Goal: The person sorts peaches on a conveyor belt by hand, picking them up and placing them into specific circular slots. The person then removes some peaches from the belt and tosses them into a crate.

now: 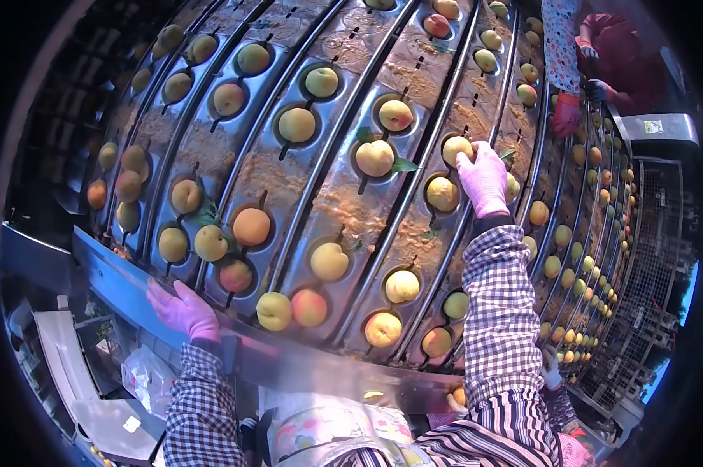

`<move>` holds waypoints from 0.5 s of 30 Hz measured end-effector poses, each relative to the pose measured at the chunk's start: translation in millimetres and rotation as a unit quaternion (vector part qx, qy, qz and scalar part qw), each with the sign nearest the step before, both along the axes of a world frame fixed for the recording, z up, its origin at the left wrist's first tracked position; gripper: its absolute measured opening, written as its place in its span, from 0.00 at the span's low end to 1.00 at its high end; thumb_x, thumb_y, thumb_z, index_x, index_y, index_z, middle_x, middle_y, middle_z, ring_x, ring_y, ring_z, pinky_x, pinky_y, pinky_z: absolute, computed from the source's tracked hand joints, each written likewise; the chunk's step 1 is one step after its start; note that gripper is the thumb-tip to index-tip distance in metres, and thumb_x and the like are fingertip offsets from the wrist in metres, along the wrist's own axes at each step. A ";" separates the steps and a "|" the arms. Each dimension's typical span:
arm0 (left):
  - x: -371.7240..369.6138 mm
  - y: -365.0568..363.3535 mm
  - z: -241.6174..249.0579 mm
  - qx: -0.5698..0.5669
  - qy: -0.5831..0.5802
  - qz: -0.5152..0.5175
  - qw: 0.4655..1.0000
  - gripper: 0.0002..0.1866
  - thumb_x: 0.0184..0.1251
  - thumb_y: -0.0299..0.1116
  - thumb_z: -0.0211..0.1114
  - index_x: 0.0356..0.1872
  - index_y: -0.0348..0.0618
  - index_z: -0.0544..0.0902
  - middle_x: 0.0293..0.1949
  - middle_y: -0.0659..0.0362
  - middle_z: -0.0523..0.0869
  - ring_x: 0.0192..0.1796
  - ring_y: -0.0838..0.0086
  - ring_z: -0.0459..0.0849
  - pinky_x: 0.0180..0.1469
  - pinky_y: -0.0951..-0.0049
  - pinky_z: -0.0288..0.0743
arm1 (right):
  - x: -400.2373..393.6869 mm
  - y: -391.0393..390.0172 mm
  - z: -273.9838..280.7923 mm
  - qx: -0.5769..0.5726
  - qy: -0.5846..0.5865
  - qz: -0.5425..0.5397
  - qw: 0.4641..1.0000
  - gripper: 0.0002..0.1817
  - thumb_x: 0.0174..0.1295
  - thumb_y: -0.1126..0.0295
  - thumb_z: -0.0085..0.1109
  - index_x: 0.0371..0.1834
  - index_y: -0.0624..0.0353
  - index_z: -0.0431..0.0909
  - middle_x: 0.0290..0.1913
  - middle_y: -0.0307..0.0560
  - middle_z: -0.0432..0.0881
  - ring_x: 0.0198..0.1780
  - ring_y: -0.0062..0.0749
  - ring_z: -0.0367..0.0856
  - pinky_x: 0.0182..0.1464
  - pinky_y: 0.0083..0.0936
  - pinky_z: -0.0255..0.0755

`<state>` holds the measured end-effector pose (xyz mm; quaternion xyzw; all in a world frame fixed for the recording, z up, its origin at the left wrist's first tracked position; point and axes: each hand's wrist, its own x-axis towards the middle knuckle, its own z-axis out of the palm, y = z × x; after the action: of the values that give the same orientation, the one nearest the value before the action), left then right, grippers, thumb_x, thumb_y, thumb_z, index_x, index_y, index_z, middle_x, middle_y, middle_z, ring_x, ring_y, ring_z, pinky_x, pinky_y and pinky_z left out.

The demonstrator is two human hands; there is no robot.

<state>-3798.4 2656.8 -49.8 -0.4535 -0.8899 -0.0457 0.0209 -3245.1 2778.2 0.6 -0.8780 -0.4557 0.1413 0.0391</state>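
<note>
My right hand [484, 180], in a pink glove, reaches over the metal conveyor. Its thumb and fingers are closed at the right edge of a yellow peach [455, 150] in a cup. Just below sits another peach [442, 194], and one more peach [513, 187] is partly hidden behind the hand. My left hand [185, 310], also pink-gloved, is at the conveyor's near metal edge [126, 284] with fingers apart and nothing in it. Closest to it are a greenish peach [173, 244] and a reddish peach [234, 275].
Rows of cupped metal trays [343, 159] carry peaches, leaves and brown pulp. Across the conveyor are a co-worker's red glove [567, 114] and another person's gloved hand [599, 89]. At lower right another gloved hand [551, 367] is near the edge. A plastic bag [147, 379] hangs lower left.
</note>
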 end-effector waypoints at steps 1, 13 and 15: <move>-2.4 3.4 0.9 0.001 -0.002 0.001 1.000 0.33 0.79 0.45 0.56 0.79 0.45 0.62 0.77 0.39 0.64 0.78 0.47 0.64 0.79 0.53 0.57 | -3.6 1.5 0.2 0.000 -0.001 -0.009 1.000 0.22 0.62 0.58 0.65 0.55 0.61 0.82 0.52 0.61 0.86 0.55 0.55 0.85 0.60 0.42 0.76; -60.4 48.1 -6.0 -0.003 0.004 -0.004 1.000 0.33 0.79 0.45 0.57 0.79 0.43 0.62 0.77 0.39 0.64 0.77 0.47 0.64 0.78 0.53 0.58 | -26.1 2.9 -9.8 0.024 -0.128 -0.016 0.991 0.24 0.65 0.58 0.66 0.63 0.52 0.80 0.61 0.52 0.81 0.65 0.49 0.77 0.66 0.41 0.72; -69.1 54.9 -4.2 -0.010 0.003 -0.003 1.000 0.33 0.79 0.46 0.57 0.79 0.42 0.62 0.77 0.39 0.64 0.77 0.47 0.64 0.78 0.53 0.58 | -47.7 18.0 -0.3 0.047 -0.142 0.020 0.989 0.25 0.64 0.56 0.66 0.63 0.50 0.80 0.62 0.49 0.80 0.66 0.47 0.76 0.67 0.42 0.70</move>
<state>-3867.4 2711.7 -54.0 -0.4568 -0.8886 -0.0358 0.0191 -3292.8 2796.2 0.3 -0.8769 -0.4805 -0.0055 0.0124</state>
